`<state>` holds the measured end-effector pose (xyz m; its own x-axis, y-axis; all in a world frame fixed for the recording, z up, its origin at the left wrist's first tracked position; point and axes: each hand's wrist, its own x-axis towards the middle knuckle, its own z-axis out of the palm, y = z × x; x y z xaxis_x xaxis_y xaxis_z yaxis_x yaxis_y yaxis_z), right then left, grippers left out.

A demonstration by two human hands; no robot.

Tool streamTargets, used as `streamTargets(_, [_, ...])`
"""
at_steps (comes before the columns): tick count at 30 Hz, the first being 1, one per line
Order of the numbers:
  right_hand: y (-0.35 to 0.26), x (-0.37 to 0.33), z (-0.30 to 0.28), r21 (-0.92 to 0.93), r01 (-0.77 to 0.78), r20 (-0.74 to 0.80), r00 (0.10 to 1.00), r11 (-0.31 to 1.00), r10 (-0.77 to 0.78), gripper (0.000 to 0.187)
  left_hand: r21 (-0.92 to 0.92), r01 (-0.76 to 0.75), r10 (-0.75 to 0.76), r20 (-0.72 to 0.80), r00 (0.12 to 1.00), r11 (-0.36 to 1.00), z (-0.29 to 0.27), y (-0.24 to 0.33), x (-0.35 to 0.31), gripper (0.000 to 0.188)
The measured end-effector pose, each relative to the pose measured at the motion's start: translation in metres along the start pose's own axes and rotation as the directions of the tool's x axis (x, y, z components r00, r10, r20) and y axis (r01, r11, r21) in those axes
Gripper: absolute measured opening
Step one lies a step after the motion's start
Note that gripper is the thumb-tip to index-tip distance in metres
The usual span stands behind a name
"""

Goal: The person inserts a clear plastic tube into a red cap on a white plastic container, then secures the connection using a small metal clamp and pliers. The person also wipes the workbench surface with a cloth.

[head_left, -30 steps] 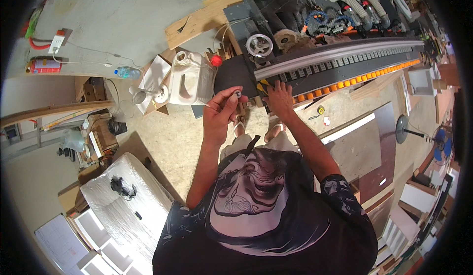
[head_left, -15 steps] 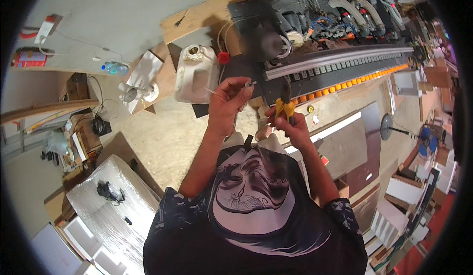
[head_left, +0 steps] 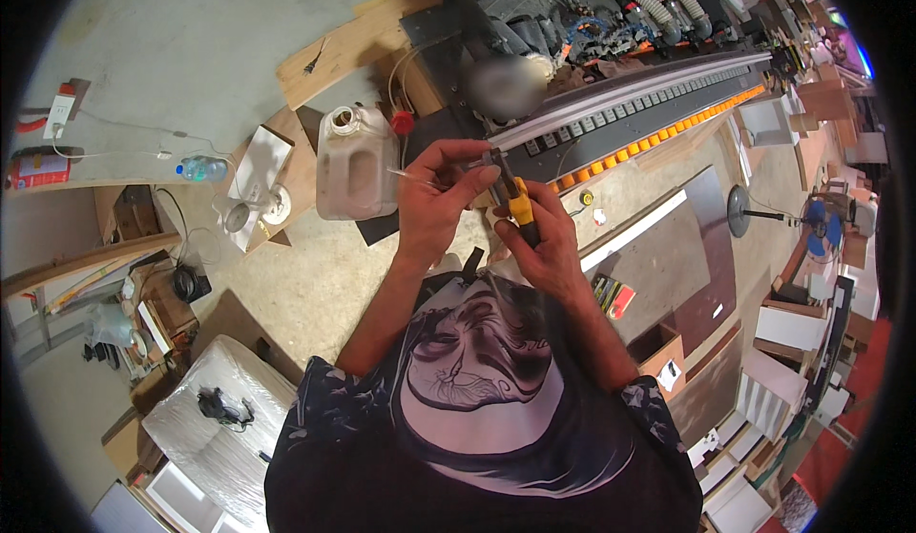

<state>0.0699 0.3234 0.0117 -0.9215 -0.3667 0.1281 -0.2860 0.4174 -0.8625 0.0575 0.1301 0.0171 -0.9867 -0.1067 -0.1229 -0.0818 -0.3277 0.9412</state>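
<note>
In my right hand (head_left: pixel 549 247) is a pair of pliers (head_left: pixel 521 207) with yellow and black handles, its dark jaws pointing up and to the left. My left hand (head_left: pixel 431 210) is closed in a pinch on a small fitting (head_left: pixel 491 157), greyish and partly hidden by the fingers. A thin whitish tube (head_left: pixel 412 179) sticks out of that hand on its left side. The plier jaws are at the fitting, by the left thumb tip; whether they grip it I cannot tell.
A whitish plastic jerrycan (head_left: pixel 329 185) stands left of my hands, with a red cap (head_left: pixel 402 123) beside it. Ahead runs a long machine bed (head_left: pixel 611 132) edged with orange blocks. A plastic-wrapped bundle (head_left: pixel 205 418) lies at lower left, a black-based stand (head_left: pixel 739 210) at right.
My right hand has moved left and brought the pliers up against the fitting in my left hand. The view has shifted, so the surroundings sit further left.
</note>
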Motion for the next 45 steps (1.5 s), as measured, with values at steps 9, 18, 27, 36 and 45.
streamTargets(9, [0.002,0.01,-0.012,-0.011,0.022,0.17,0.985,1.0,-0.02,0.024,0.028,0.035,-0.033,-0.089,0.995,0.999,-0.005,-0.016,0.006,0.031])
streamTargets(18, [0.016,0.02,-0.023,-0.195,0.032,0.035,0.999,0.98,-0.026,0.028,0.036,0.104,-0.098,-0.146,0.984,0.994,-0.012,-0.024,0.005,0.03])
streamTargets(27, [0.067,0.019,-0.017,-0.441,0.01,-0.112,0.991,0.898,-0.066,0.028,0.006,0.137,-0.135,-0.17,0.976,0.99,-0.022,-0.029,0.002,0.027])
streamTargets(36, [0.089,0.038,0.002,-0.575,0.158,0.026,0.984,0.803,-0.175,0.026,-0.004,0.133,-0.13,-0.236,0.963,0.991,-0.023,-0.025,-0.004,0.021])
streamTargets(45, [0.092,0.032,0.009,-0.551,0.16,0.063,0.987,0.819,-0.15,0.026,-0.016,0.103,-0.103,-0.314,0.944,0.995,-0.03,-0.037,-0.016,0.026])
